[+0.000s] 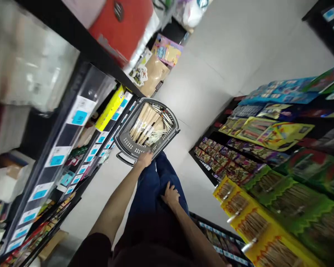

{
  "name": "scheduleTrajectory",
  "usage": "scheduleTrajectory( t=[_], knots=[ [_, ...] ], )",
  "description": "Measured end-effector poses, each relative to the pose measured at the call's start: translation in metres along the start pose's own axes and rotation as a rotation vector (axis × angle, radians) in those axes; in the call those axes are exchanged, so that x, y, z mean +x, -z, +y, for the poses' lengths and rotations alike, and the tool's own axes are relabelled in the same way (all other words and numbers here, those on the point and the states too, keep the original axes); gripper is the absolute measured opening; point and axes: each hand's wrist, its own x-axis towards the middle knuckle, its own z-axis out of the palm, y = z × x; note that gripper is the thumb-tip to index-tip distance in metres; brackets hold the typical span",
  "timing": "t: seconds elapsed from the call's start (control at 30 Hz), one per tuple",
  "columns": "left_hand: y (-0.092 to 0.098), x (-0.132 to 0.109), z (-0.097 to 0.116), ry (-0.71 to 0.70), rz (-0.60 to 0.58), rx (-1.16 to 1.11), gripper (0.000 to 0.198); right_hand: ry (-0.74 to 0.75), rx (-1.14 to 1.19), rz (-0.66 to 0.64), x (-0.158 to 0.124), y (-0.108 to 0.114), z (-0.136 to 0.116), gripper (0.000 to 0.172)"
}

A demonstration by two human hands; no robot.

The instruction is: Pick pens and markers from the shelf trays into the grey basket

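Observation:
A dark grey basket point(133, 147) with perforated walls stands at the middle of the view, beside the left shelves. Inside it lie several wooden-handled brushes point(146, 122) and a bunch of thin sticks or brushes point(164, 124). My left hand point(145, 158) is closed at the basket's near edge, where it grips the rim or handle. My right hand point(171, 193) rests near my thigh over the blue trousers, its fingers apart and nothing in it.
Shelves with blue price tags point(79, 115) run along the left. On the right, racks hold yellow packets of sticks point(252, 224) and colourful snack bags point(267, 131). Grey floor point(206, 74) shows between them. A cardboard piece point(52, 244) lies at the lower left.

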Motion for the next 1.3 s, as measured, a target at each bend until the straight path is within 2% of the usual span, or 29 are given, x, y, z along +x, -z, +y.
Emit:
scheduleTrajectory(
  t=[0.1,0.17,0.33,0.43,0.57,0.7,0.9,1.03,1.1,1.17,1.23,1.3],
  knots=[
    [-0.002,0.043,-0.026,0.021,0.022,0.043,0.043,-0.005,-0.028,0.115,0.022,0.009,-0.018,0.109],
    [-0.004,0.073,-0.048,0.042,0.018,0.074,0.046,-0.020,0.027,0.147,0.039,0.018,-0.024,0.110],
    [-0.011,0.152,-0.102,0.106,-0.017,0.141,0.060,0.009,0.209,0.184,0.069,0.033,-0.015,0.093],
    [-0.019,0.191,-0.121,0.139,-0.019,0.158,0.065,0.005,0.267,0.199,0.077,0.038,-0.009,0.086],
    [-0.032,0.221,-0.128,0.188,-0.006,0.175,0.075,0.010,0.307,0.238,0.084,0.041,-0.006,0.078],
    [-0.037,0.229,-0.129,0.198,0.053,0.200,0.063,0.003,0.362,0.273,0.091,0.039,0.001,0.071],
    [-0.040,0.220,-0.132,0.196,0.046,0.209,0.047,0.024,0.397,0.305,0.095,0.031,0.004,0.064],
    [-0.054,0.189,-0.127,0.245,0.013,0.177,0.045,0.051,0.357,0.310,0.091,0.023,-0.001,0.061],
    [-0.060,0.161,-0.120,0.269,0.007,0.146,0.040,0.057,0.321,0.309,0.088,0.017,-0.006,0.061],
    [-0.063,0.121,-0.109,0.278,0.024,0.107,0.033,0.061,0.282,0.309,0.082,0.011,-0.011,0.061],
    [-0.064,0.069,-0.095,0.274,0.069,0.065,0.030,0.069,0.238,0.302,0.073,0.004,-0.015,0.062],
    [-0.064,0.007,-0.078,0.281,0.110,0.027,0.032,0.077,0.181,0.278,0.060,-0.001,-0.020,0.064]
  ],
)
